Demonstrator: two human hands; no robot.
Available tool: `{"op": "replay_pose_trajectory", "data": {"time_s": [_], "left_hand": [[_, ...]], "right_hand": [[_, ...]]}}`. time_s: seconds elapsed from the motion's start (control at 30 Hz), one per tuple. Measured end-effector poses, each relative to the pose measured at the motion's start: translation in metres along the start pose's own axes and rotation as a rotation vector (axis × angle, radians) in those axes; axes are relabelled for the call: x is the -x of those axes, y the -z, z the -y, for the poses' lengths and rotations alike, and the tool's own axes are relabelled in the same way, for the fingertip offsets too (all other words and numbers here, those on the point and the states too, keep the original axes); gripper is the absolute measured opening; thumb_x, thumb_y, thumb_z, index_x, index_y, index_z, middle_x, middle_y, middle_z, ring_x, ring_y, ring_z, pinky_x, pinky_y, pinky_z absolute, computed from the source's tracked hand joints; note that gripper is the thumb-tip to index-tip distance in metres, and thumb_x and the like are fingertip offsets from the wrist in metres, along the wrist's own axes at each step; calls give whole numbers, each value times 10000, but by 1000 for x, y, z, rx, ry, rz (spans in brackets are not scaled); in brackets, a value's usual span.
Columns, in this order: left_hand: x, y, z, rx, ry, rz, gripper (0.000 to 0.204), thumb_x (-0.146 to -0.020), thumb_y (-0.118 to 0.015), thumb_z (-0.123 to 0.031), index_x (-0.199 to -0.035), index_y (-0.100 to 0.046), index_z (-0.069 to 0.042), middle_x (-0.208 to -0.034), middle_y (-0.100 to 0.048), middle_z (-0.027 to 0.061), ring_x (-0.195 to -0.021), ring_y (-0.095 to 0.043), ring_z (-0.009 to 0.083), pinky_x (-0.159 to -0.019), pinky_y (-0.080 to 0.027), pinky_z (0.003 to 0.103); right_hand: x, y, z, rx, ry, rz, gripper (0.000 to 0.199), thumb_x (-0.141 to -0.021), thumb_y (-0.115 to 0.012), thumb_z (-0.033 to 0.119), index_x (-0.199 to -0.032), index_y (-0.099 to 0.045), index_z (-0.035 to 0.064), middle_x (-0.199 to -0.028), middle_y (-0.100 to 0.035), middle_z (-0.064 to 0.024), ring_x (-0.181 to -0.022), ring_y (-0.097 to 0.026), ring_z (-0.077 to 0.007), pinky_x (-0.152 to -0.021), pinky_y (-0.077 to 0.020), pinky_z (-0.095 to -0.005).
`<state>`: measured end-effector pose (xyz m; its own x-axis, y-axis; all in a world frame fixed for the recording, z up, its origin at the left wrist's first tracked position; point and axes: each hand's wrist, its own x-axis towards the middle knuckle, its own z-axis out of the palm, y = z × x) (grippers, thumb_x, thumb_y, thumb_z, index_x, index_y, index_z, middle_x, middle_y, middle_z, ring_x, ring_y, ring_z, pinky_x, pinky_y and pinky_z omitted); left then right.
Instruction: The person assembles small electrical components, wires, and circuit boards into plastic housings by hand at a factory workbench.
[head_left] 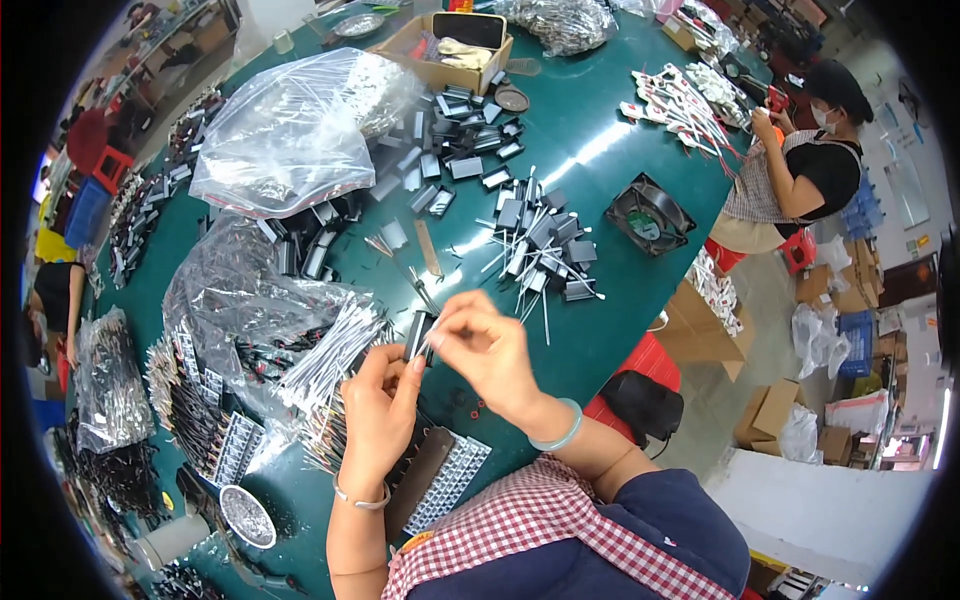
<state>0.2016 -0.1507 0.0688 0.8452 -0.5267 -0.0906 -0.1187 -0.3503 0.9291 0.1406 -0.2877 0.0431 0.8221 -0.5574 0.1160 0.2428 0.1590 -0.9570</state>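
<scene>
Between the fingers of my left hand (378, 405) is a small black rectangular housing (416, 336), held above the green table. My right hand (485, 355) meets it there, thumb and forefinger pinched at the housing's right side; what they pinch is too small to make out. Left of my hands lies a heap of white wires (335, 350). Beyond my right hand spreads a pile of grey-black housings with white wires (545, 240). Loose black housings (465, 167) lie farther off. A brown strip (428, 247) rests on the table just past my fingers.
A black fan (650, 214) stands at the table's right side. Large clear plastic bags (285, 130) of parts cover the left. A cardboard box (440, 70) sits at the far edge, a metal bowl (247, 516) at the near left. Another person (810, 160) works at far right.
</scene>
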Motion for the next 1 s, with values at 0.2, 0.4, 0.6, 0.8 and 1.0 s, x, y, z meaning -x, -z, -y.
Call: {"op": "replay_pose_trajectory", "data": {"time_s": [0.2,0.4,0.6,0.8,1.0], "left_hand": [[-10,0,10,-90,-105,57,231,-909,-658,-148,-1050,-613,29,-818,-682,145,-659,-644,194,-592,-498,340],[-27,17,35,-523,-279,-70,246,-864,-661,-125,-1078,-608,-16,-920,-653,164,-826,-637,347,-697,-524,385],[-35,27,75,-989,-250,-166,109,-819,-638,-90,-838,-546,-36,-829,-583,134,-832,-597,333,-669,-506,426],[-43,33,77,-914,-289,-148,112,-847,-622,-101,-795,-542,-41,-768,-580,137,-778,-597,329,-648,-477,431],[-43,34,75,-838,-292,-115,93,-830,-639,-101,-829,-570,-39,-780,-606,145,-754,-599,355,-635,-456,452]], "right_hand": [[-41,45,53,-13,54,-185,125,-972,-548,100,-993,-558,-23,-1009,-671,-143,-712,-675,-175,-641,-524,-248],[-87,98,64,664,569,-224,45,-943,-557,8,-978,-561,-20,-972,-689,-143,-845,-691,-184,-737,-544,-289],[-100,135,-11,1394,668,77,147,-782,-711,94,-841,-581,63,-791,-600,-82,-731,-584,-266,-664,-474,-379],[-121,121,4,1181,565,104,143,-791,-722,169,-849,-649,60,-844,-619,-73,-841,-571,-279,-733,-476,-378],[-197,111,-28,1546,326,43,199,-737,-764,208,-818,-697,38,-971,-639,-137,-980,-570,-318,-803,-495,-412]]}}
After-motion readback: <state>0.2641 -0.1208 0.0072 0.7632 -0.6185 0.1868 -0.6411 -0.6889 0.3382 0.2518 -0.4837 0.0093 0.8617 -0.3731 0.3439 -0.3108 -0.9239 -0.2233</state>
